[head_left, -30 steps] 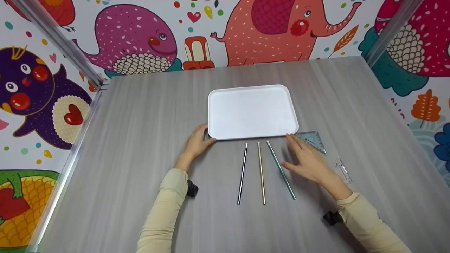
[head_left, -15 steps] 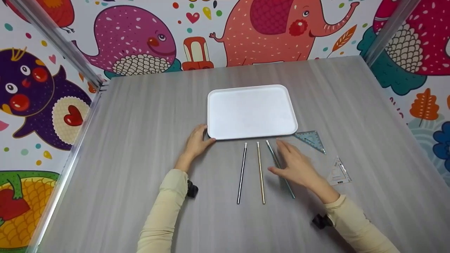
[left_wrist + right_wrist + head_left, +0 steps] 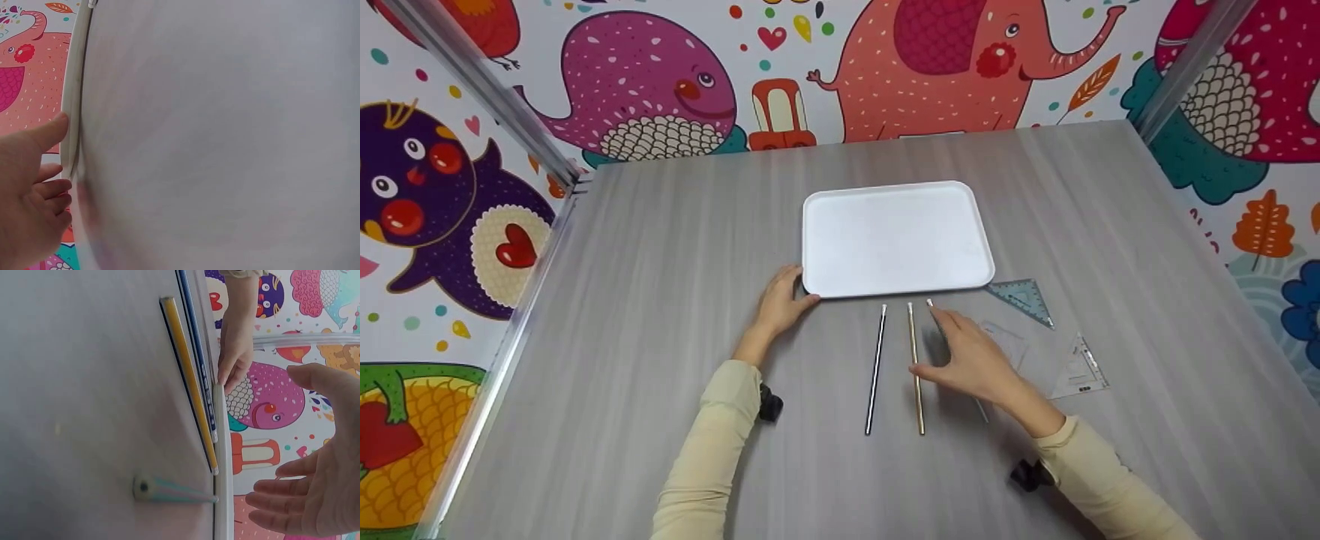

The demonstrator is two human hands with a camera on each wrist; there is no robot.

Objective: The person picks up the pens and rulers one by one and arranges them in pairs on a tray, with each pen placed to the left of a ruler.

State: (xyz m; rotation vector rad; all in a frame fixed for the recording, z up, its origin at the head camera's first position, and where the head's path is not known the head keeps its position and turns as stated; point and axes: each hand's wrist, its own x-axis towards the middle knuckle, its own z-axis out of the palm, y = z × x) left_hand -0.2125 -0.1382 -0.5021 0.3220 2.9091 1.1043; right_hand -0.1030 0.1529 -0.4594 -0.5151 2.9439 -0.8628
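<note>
A white tray (image 3: 896,240) lies on the table. My left hand (image 3: 781,304) holds its near left corner, thumb on the front edge and fingers along the left side. Three unsharpened pencils lie in front of the tray: a dark one (image 3: 875,371), a gold one (image 3: 920,412) and a green one (image 3: 174,491). Over the green pencil hovers my right hand (image 3: 971,360), mostly hiding it in the head view. Its thumb is spread from the fingers, with nothing held. In the right wrist view a gap separates this hand from the pencils.
Right of the tray's near corner lies a bluish set square (image 3: 1027,300). A clear set square (image 3: 1084,371) is farther right. Another clear flat piece (image 3: 1005,341), partly covered by the right hand, lies between them. Printed animal panels (image 3: 945,67) border the grey table (image 3: 675,225).
My right hand has left the tray's near right corner and moved left and toward me, over the green pencil. The clear pieces beneath it came into view. The left hand stays put.
</note>
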